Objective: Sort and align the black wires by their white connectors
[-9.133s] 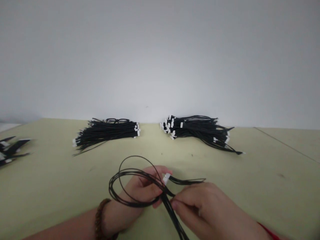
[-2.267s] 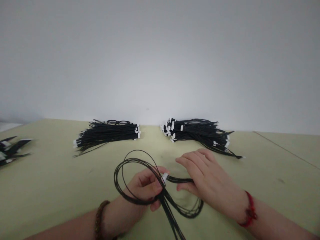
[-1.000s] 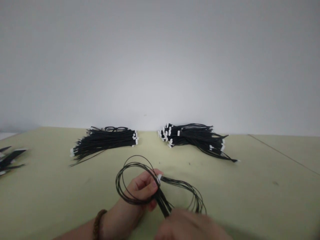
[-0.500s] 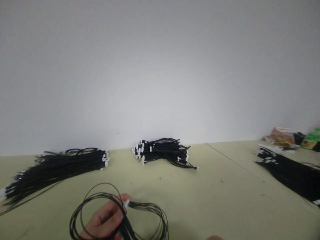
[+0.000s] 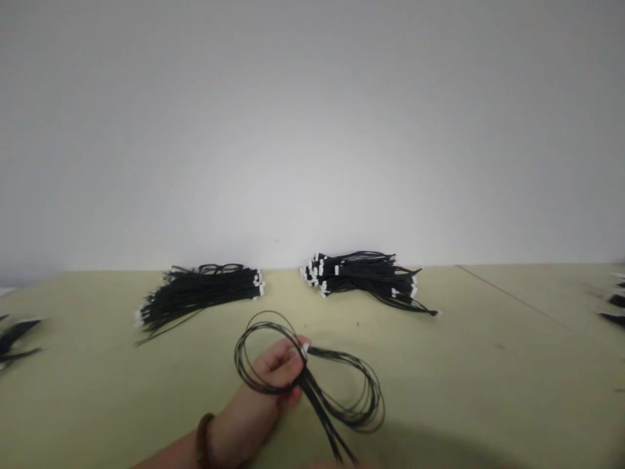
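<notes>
The left hand (image 5: 277, 371), a wooden bead bracelet (image 5: 206, 434) at its wrist, is curled closed around a small bundle of thin black wires (image 5: 317, 397), with the thumb and fingers pressed together just behind a white connector (image 5: 305, 350). The wires fall into two loose loops, one on either side of the hand, above a pale green tabletop (image 5: 488, 371). (The right hand cannot be made out, so its state cannot be told.) Gripping this close to the connector looks sound, since it keeps the wires gathered and lets the loops hang free of snags. Farther off lie two piles of similar wires (image 5: 198, 296) (image 5: 361, 277), well apart, with eyeglasses (image 5: 221, 268) at the far side of the left pile.
</notes>
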### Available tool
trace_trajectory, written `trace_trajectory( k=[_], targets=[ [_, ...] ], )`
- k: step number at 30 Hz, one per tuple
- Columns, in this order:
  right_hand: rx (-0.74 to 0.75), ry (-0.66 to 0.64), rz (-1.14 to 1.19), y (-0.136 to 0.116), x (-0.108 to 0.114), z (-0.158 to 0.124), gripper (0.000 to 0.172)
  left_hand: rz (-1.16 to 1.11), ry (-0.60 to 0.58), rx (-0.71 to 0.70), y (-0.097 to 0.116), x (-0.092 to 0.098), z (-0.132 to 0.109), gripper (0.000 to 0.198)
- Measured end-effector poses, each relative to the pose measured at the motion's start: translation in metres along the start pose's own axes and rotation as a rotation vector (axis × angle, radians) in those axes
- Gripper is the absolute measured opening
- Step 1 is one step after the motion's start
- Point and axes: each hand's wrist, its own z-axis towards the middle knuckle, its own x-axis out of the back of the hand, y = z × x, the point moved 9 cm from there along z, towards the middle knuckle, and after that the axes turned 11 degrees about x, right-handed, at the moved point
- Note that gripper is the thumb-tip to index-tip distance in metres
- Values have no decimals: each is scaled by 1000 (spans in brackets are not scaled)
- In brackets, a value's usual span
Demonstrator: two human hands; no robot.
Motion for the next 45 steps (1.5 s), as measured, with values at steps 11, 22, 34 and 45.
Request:
trace_trajectory(
  k=[11, 22, 34, 45],
  targets=[
    [-534, -199, -335, 28, -13, -14, 29, 43, -44, -58, 4, 2, 2, 34],
    [-337, 70, -117, 36, -10, 10, 26, 64, -92, -64, 8, -5, -6, 35],
    [-64, 346, -275, 11, 8, 6, 22, 1, -234, -84, 10, -20, -18, 23],
    [-9, 367, -440, 11, 1, 2, 20, 74, -232, -20, 0, -19, -10, 28]
  ],
)
